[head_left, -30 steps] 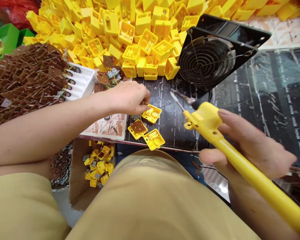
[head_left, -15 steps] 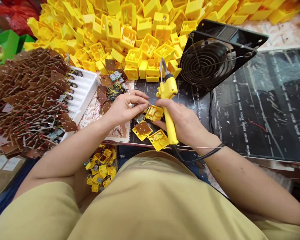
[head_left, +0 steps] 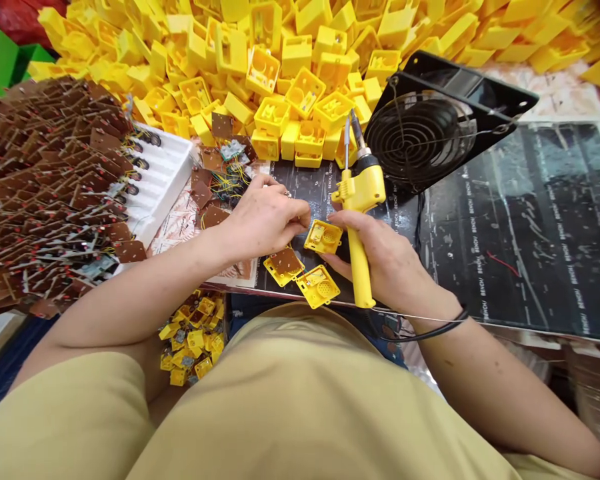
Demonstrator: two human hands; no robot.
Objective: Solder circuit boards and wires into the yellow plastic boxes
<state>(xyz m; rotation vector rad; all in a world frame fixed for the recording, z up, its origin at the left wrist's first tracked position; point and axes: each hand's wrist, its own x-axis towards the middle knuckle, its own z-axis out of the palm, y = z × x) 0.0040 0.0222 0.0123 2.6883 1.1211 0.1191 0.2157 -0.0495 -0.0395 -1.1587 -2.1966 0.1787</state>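
Observation:
My right hand [head_left: 383, 257] is wrapped round a yellow soldering tool [head_left: 361, 240], its metal tip pointing up and away. Its thumb and a fingertip also lie at the edges of a small open yellow case [head_left: 323, 237]. Just left of that case, my left hand [head_left: 275, 217] has its fingers curled together; what they pinch, if anything, is too small to make out. Below it lies a yellow case part with a brown circuit board [head_left: 285, 261] on top. Beside this sits another open yellow case [head_left: 319, 287], near the table edge.
Yellow boxes [head_left: 280, 60] are heaped at the back. A black fan [head_left: 430, 127] stands behind my right hand. Many brown boards [head_left: 45, 193] and a white foam tray [head_left: 165, 173] lie left. Wired boards [head_left: 227, 177] sit beyond my left hand. A red wire [head_left: 503, 262] lies right.
My right hand has moved right with the soldering tool and the small case. My left hand has shifted right, its fingers more curled, now with a gap from the case.

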